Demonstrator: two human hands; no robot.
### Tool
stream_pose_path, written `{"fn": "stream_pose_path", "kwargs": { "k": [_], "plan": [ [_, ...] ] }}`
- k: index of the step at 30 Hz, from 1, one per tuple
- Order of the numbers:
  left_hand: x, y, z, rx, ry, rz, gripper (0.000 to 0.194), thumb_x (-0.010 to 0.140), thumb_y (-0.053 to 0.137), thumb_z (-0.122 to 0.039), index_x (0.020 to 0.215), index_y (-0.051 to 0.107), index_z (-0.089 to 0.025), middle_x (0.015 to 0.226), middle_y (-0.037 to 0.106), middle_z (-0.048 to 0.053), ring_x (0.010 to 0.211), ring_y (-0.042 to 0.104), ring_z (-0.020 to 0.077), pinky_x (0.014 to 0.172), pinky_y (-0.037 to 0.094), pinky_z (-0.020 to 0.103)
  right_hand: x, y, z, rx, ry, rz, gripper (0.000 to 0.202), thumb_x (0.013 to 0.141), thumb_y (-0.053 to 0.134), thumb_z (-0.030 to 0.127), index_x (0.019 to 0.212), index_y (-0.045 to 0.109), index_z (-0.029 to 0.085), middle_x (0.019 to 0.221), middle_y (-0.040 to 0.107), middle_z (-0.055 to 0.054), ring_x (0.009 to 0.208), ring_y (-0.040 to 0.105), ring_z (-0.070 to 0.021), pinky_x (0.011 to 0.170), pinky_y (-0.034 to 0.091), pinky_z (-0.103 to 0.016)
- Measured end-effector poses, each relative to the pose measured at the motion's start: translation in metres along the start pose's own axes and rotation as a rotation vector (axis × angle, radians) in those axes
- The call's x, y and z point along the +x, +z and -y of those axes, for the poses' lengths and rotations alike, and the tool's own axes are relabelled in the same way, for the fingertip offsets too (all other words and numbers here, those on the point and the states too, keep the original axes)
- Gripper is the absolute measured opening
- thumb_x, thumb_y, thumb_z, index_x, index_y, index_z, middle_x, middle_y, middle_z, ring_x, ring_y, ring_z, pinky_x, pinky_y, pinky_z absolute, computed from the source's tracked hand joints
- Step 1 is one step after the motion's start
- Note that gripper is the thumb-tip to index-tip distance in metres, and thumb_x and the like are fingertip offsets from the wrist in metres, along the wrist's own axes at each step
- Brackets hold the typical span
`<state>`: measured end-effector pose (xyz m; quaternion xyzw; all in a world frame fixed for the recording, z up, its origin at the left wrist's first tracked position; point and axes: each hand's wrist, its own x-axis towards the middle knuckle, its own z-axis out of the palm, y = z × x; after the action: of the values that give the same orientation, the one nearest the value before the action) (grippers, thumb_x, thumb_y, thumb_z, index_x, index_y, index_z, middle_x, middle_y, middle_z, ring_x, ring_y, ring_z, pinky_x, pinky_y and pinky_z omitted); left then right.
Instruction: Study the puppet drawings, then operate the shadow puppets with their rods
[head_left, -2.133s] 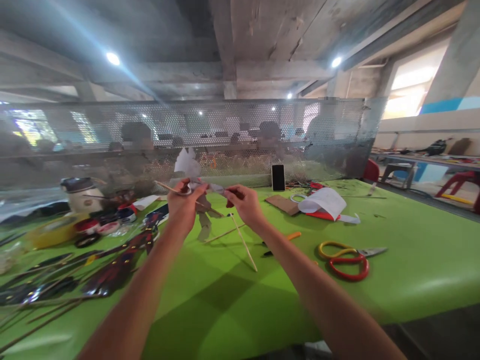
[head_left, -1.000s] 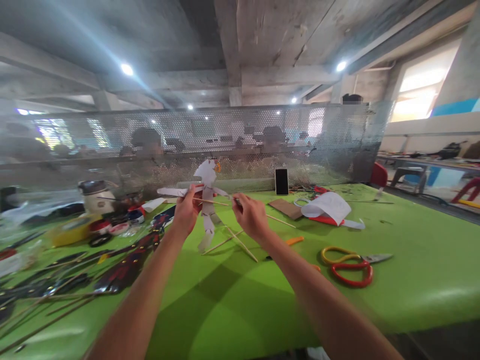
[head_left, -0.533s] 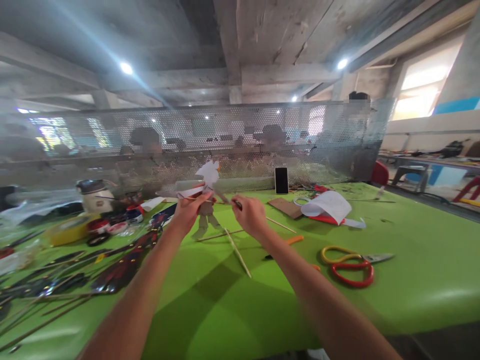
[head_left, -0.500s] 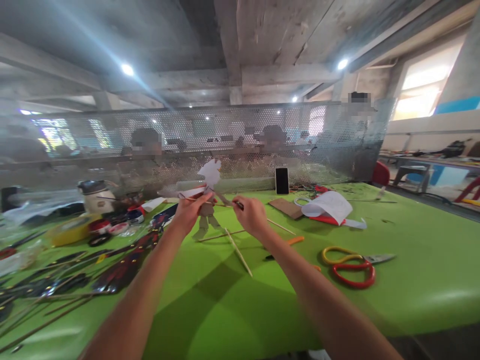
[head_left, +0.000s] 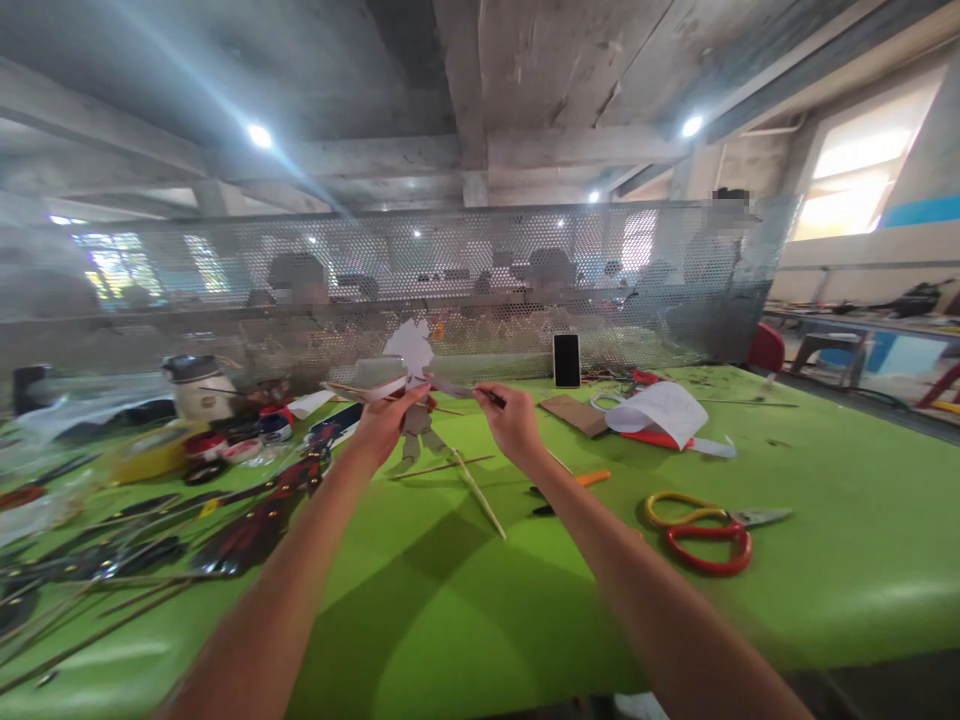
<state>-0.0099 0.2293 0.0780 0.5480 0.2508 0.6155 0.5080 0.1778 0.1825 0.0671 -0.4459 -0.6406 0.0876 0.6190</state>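
A jointed paper figure [head_left: 409,347] with a ragged white head and grey legs is held upright above the table. My left hand [head_left: 382,428] is closed on its middle, the thumb across the front, hiding much of the body. From the figure's shoulder a grey paper arm [head_left: 452,388] stretches out nearly level to the right. My right hand [head_left: 511,418] pinches the arm's far end, where something small and dark shows at the fingertips. Below the hands, a pale thin stick [head_left: 480,493] and another thin stick [head_left: 439,468] lie on the green table.
Scissors with yellow and red handles [head_left: 701,535] lie at the right. An orange-handled tool [head_left: 592,479] lies beside my right forearm. A phone [head_left: 567,361] stands at the back. Dark jointed pieces [head_left: 259,515] and jars [head_left: 274,427] crowd the left. A perforated metal screen [head_left: 450,265] closes the far side.
My right hand has shifted slightly right, and the paper arm now runs straighter and more level. The figure's head has turned and moved a little left.
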Motion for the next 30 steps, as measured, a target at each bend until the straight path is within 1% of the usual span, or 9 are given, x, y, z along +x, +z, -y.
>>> {"fn": "stream_pose_path", "kwargs": {
  "k": [5,9,13,16,19,22,24,26,30],
  "plan": [
    [-0.002,0.017,0.01,-0.146,-0.093,-0.049,0.035,0.058,0.086,-0.029,0.086,0.072,-0.014,0.088,0.075,0.008,0.071,0.069,0.0171,0.069,0.058,0.03,0.002,0.0,0.004,0.17,0.082,-0.102,0.031,0.083,0.058,0.04,0.088,0.076,0.015,0.057,0.062,-0.001,0.053,0.053,-0.0142,0.054,0.04,-0.024],
    [-0.004,0.024,0.017,-0.109,-0.096,-0.064,0.034,0.059,0.085,-0.03,0.087,0.072,-0.015,0.092,0.075,0.01,0.076,0.07,0.0193,0.07,0.058,0.032,0.003,-0.004,0.005,0.055,0.112,-0.131,0.028,0.083,0.056,0.035,0.088,0.076,0.016,0.058,0.063,-0.002,0.055,0.055,-0.0147,0.055,0.039,-0.024],
    [-0.004,0.018,0.014,-0.029,-0.058,-0.072,0.043,0.054,0.088,-0.037,0.088,0.074,-0.016,0.085,0.075,0.007,0.074,0.07,0.0195,0.07,0.057,0.031,0.002,-0.005,0.002,-0.195,0.189,0.063,0.018,0.079,0.061,0.025,0.082,0.078,0.019,0.056,0.063,-0.001,0.055,0.055,-0.0147,0.055,0.036,-0.025],
    [-0.005,0.014,0.013,0.064,-0.043,-0.017,0.045,0.054,0.089,-0.042,0.088,0.074,-0.017,0.082,0.075,0.007,0.075,0.07,0.0208,0.071,0.055,0.031,0.0,-0.003,-0.001,-0.247,0.227,0.231,0.016,0.078,0.061,0.022,0.08,0.077,0.019,0.056,0.064,0.0,0.055,0.055,-0.0139,0.053,0.034,-0.024],
    [-0.006,0.013,0.016,0.163,-0.007,0.019,0.04,0.059,0.086,-0.046,0.087,0.076,-0.018,0.084,0.076,0.007,0.078,0.07,0.0209,0.073,0.053,0.03,-0.001,-0.001,-0.005,-0.276,0.18,0.277,0.018,0.079,0.059,0.017,0.082,0.077,0.019,0.07,0.071,-0.003,0.064,0.06,-0.0144,0.059,0.039,-0.024],
    [-0.008,0.014,0.018,0.247,0.017,0.037,0.034,0.06,0.085,-0.046,0.077,0.075,-0.019,0.087,0.076,0.009,0.085,0.069,0.0222,0.076,0.052,0.029,-0.002,0.001,-0.008,-0.323,0.115,0.249,0.016,0.076,0.061,0.013,0.08,0.075,0.017,0.09,0.074,-0.007,0.08,0.064,-0.0179,0.073,0.045,-0.027],
    [-0.009,0.016,0.019,0.271,-0.004,0.055,0.035,0.058,0.086,-0.048,0.073,0.074,-0.019,0.086,0.075,0.01,0.084,0.068,0.0231,0.074,0.051,0.03,-0.002,0.005,-0.008,-0.249,0.091,0.225,0.018,0.072,0.064,0.011,0.085,0.074,0.016,0.097,0.073,-0.009,0.088,0.064,-0.0196,0.079,0.046,-0.029],
    [-0.011,0.02,0.019,0.276,-0.035,0.103,0.04,0.056,0.086,-0.05,0.077,0.074,-0.019,0.084,0.075,0.009,0.077,0.066,0.0221,0.067,0.05,0.029,-0.003,0.01,-0.007,-0.064,0.135,0.221,0.021,0.071,0.064,0.01,0.09,0.072,0.015,0.094,0.073,-0.008,0.086,0.065,-0.0185,0.078,0.048,-0.029],
    [-0.014,0.027,0.025,0.211,-0.064,0.14,0.044,0.06,0.084,-0.051,0.088,0.073,-0.019,0.084,0.075,0.006,0.069,0.064,0.0178,0.061,0.048,0.027,-0.004,0.018,-0.008,0.291,0.38,0.206,0.01,0.073,0.069,0.022,0.079,0.068,0.015,0.073,0.07,-0.002,0.067,0.062,-0.014,0.064,0.048,-0.024]
  ]
}}
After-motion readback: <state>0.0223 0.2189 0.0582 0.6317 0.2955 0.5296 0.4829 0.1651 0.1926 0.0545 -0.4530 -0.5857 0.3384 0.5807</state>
